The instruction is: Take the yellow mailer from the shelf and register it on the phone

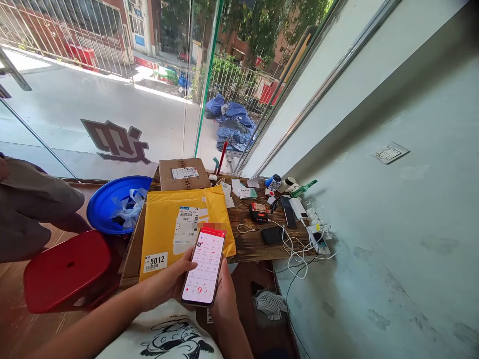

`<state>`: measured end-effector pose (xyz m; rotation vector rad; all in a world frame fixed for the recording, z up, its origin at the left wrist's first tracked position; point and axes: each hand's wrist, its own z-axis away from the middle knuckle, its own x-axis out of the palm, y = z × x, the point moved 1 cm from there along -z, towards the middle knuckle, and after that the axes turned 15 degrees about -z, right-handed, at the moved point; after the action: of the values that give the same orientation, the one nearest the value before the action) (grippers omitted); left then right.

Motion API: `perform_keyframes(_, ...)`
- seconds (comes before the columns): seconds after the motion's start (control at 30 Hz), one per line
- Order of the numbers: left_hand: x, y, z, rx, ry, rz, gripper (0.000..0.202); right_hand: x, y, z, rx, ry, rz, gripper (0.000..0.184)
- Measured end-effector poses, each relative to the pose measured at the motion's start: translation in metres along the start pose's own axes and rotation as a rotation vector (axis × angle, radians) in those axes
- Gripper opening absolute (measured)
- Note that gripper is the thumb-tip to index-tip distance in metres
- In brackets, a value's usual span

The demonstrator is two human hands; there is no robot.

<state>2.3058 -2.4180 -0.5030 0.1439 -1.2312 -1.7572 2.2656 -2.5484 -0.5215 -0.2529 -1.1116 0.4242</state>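
Between both hands I hold a smartphone [204, 269], its lit screen showing a red top bar and rows of small icons. My left hand [177, 274] grips the phone's left edge, with the thumb reaching over the screen. On the opposite edge my right hand [224, 289] is closed against the phone; most of its fingers are hidden behind it. Just beyond the phone lies a yellow padded envelope [160, 224] with white labels, one printed 5012. A brown cardboard box [166, 172] with a shipping label sits behind the envelope.
The wooden table [239, 249] carries a red-black battery pack [259, 213], a dark phone [288, 212], white cables [295, 249] and a green bottle [305, 188]. At left are a red stool [67, 269], a blue bin [101, 199] and a person's legs [33, 199]. A glass door stands ahead.
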Motion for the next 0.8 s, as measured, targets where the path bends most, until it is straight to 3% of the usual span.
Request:
perform_keyframes(0.1,0.003,-0.006,0.01,-0.012,-0.139,0.08,0.103,0.002,0.0,0.001,-0.047,0.011,0.069,0.067)
perform_keyframes(0.23,-0.003,-0.008,0.013,-0.009,-0.159,0.055,0.113,0.007,-0.004,0.006,-0.124,0.057,0.261,0.072)
perform_keyframes(0.4,-0.006,-0.007,0.014,0.013,-0.07,-0.055,0.109,0.013,-0.012,0.0,-0.114,0.031,0.327,0.063)
perform_keyframes(0.57,-0.007,-0.015,0.01,0.009,-0.035,-0.236,0.1,0.017,-0.014,-0.021,-0.22,0.17,0.231,0.046)
perform_keyframes(0.8,-0.008,-0.023,0.009,-0.001,-0.007,-0.127,0.099,0.013,-0.008,-0.027,-0.159,0.163,0.183,0.05)
